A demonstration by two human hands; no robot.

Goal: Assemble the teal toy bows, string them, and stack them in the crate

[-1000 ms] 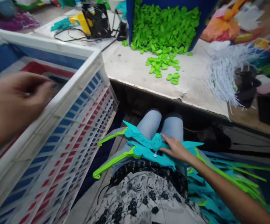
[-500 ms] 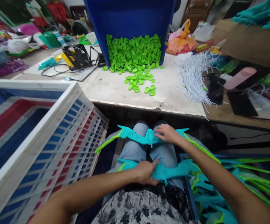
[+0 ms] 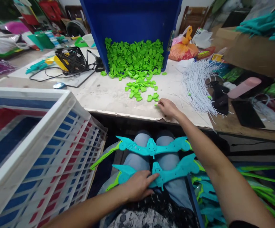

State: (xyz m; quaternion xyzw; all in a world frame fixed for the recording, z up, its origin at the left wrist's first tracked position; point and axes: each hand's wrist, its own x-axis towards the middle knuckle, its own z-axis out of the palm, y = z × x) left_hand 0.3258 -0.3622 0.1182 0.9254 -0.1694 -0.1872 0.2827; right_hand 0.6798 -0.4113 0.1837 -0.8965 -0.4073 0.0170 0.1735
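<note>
My left hand (image 3: 139,185) is closed around the middle of a turquoise toy bow (image 3: 177,173) with green limbs, which lies across my lap. The thumb rests near its hub. Farther out, over my knees, lies a second turquoise toy bow (image 3: 134,147) of the same shape, with no hand on it. At the table's front edge my right hand (image 3: 168,109) has its fingertips pinched on a small green plastic piece (image 3: 156,105), mostly hidden by the fingers. Just beyond are loose green pieces (image 3: 139,87), spilling from a heap in a tipped blue bin (image 3: 130,19).
A white plastic crate (image 3: 68,104) stands at my left, its rim near table height. To my right a blue bin holds several more turquoise and green bows (image 3: 208,190). White ties (image 3: 196,85), a dark phone (image 3: 248,113) and a small black fan (image 3: 74,60) lie on the table (image 3: 113,98).
My right hand has left the farther bow and moved forward to the table, where it pinches a green piece. My left hand stays on the nearer bow, which has tilted slightly.
</note>
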